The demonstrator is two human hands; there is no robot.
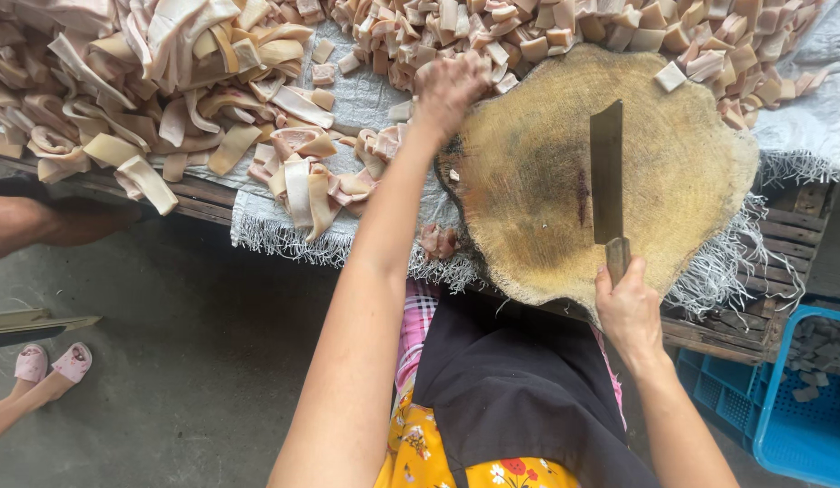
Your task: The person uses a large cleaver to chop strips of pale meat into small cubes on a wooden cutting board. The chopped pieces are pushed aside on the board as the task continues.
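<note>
My right hand [628, 307] grips the wooden handle of a cleaver [606, 172], whose broad blade lies over a round wooden chopping block [528, 181]. My left hand [449, 86] reaches past the block's far left edge, its fingers closed among small cut pieces of pale meat [565, 27] heaped behind the block. Whether it holds any piece I cannot tell. Long uncut strips of pale skin and fat [149, 81] are piled at the left.
The block and piles rest on a white woven sheet [366, 90] over a wooden pallet [782, 226]. A blue plastic crate [800, 425] stands at the right. Another person's feet in pink sandals [54, 361] and a leg [40, 221] are at the left.
</note>
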